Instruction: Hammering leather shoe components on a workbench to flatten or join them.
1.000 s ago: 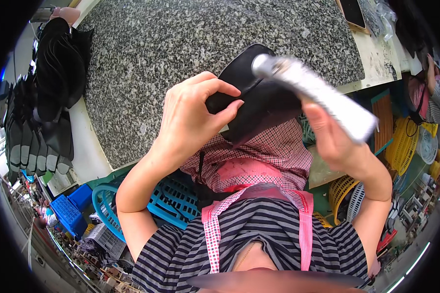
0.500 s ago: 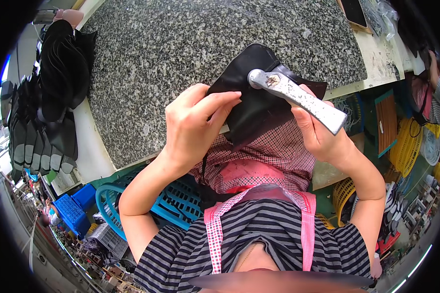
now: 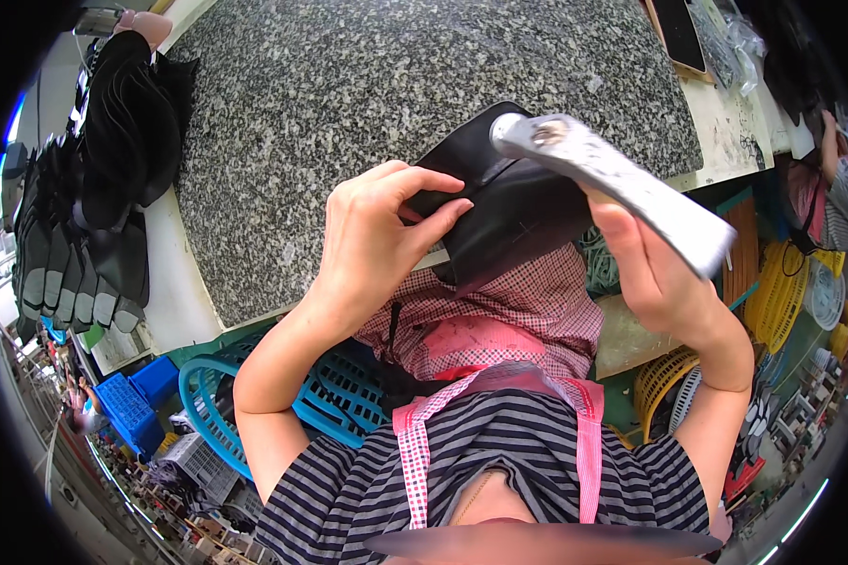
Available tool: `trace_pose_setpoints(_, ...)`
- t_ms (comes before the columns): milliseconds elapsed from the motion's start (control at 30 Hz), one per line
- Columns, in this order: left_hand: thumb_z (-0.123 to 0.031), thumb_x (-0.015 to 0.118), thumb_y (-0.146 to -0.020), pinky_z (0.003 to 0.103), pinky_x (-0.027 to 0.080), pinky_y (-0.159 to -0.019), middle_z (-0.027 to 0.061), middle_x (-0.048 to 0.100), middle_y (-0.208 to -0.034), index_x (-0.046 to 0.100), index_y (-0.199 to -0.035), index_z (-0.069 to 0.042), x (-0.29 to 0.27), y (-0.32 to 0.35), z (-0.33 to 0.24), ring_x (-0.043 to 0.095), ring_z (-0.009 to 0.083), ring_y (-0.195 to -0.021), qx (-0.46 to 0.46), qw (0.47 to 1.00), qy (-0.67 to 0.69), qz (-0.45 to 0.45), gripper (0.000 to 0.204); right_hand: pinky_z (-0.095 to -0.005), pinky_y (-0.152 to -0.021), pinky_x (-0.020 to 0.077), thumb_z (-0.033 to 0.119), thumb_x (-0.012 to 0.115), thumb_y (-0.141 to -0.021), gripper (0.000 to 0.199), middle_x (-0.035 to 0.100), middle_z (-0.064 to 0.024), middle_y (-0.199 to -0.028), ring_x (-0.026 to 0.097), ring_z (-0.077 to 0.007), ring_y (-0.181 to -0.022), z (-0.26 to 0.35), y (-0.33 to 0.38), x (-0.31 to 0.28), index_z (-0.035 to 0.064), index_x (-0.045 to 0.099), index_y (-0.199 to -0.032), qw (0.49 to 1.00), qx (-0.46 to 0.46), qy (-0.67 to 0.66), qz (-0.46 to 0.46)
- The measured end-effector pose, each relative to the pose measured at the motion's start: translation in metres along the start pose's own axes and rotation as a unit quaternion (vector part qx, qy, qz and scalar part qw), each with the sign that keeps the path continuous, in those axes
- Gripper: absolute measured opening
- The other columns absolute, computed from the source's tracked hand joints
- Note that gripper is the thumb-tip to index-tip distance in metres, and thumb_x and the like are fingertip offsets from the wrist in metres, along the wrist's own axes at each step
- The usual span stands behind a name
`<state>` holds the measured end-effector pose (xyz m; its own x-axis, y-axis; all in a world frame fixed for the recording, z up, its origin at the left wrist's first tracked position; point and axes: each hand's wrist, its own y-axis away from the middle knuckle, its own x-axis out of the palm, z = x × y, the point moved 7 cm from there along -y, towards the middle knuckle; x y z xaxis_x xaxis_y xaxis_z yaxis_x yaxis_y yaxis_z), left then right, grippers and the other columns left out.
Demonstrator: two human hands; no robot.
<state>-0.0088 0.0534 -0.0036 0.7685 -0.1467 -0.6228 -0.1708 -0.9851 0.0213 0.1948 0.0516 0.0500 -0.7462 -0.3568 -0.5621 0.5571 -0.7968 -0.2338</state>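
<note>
My right hand (image 3: 645,268) is closed around a hammer (image 3: 622,179). Its round silver face lies over a black leather piece (image 3: 528,226), and the wide metal head slants down to the right. I cannot tell whether the hammer touches the leather. At the near edge of the stone slab (image 3: 349,104), the leather lies partly on the stone and partly hangs over my lap. The thumb and index finger of my left hand (image 3: 377,226) pinch at a fold of the leather, left of the hammer face.
Black shoe-shaped pieces (image 3: 127,141) are stacked at the left, some with grey ends. A phone (image 3: 676,38) lies at the far right beside clear plastic bags (image 3: 735,47). Below the table stand a blue basket (image 3: 339,400) and yellow baskets (image 3: 777,292).
The hammer has lifted and swung toward the right, with my right hand shifting right and down. My left thumb and index finger have parted slightly at the leather.
</note>
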Motion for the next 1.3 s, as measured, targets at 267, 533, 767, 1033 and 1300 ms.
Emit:
trace_pose_setpoints(267, -0.015, 0.081, -0.078, 0.029, 0.054, -0.057, 0.0083, 0.067, -0.08, 0.074, -0.094, -0.005, -0.001, -0.002, 0.001, 0.068, 0.0185, -0.062, 0.012, 1.0, -0.01, 0.023, 0.02, -0.0453, -0.058, 0.0484, 0.004, 0.052, -0.09, 0.017, 0.057, -0.0209, -0.069, 0.062, -0.0423, -0.065, 0.006, -0.012, 0.006, -0.0019, 0.047, -0.105, 0.994, -0.047, 0.087, 0.046)
trace_pose_setpoints(533, -0.017, 0.081, -0.078, 0.031, 0.053, -0.057, 0.008, 0.066, -0.078, 0.074, -0.093, -0.007, 0.006, 0.002, 0.001, 0.068, 0.0201, -0.062, 0.034, 0.999, 0.0, -0.007, 0.019, -0.0451, -0.061, 0.0498, 0.004, 0.054, -0.089, 0.017, 0.059, -0.0259, -0.075, 0.062, -0.0437, -0.069, -0.021, -0.002, 0.009, -0.0071, 0.061, -0.1, 0.996, 0.078, 0.043, 0.026)
trace_pose_setpoints(767, -0.009, 0.08, -0.078, 0.027, 0.052, -0.056, 0.006, 0.064, -0.078, 0.074, -0.093, -0.006, 0.021, -0.005, -0.015, 0.065, 0.0154, -0.065, 0.079, 0.994, -0.031, -0.074, 0.017, -0.0378, -0.056, 0.0463, 0.011, 0.046, -0.099, 0.029, 0.057, -0.0204, -0.087, 0.057, -0.0322, -0.06, -0.033, 0.007, 0.016, -0.0035, 0.061, -0.12, 0.993, 0.095, 0.068, 0.022)
trace_pose_setpoints(1033, -0.009, 0.082, -0.073, 0.034, 0.052, -0.062, 0.0094, 0.063, -0.082, 0.073, -0.09, -0.007, 0.014, 0.003, -0.021, 0.065, 0.0249, -0.071, 0.15, 0.982, -0.073, -0.09, 0.019, -0.0367, -0.054, 0.0439, 0.011, 0.051, -0.1, 0.023, 0.054, -0.0187, -0.083, 0.054, -0.0358, -0.059, -0.051, 0.015, 0.016, -0.0045, 0.058, -0.116, 0.997, 0.074, -0.017, -0.03)
trace_pose_setpoints(1300, -0.004, 0.08, -0.078, 0.026, 0.055, -0.061, 0.0072, 0.065, -0.083, 0.075, -0.094, -0.003, 0.012, -0.011, -0.008, 0.07, 0.0158, -0.07, 0.044, 0.998, 0.017, -0.042, 0.018, -0.0411, -0.056, 0.0458, 0.008, 0.052, -0.098, 0.02, 0.055, -0.021, -0.086, 0.059, -0.0409, -0.066, -0.049, 0.013, 0.014, -0.0041, 0.058, -0.113, 0.998, 0.049, 0.001, -0.038)
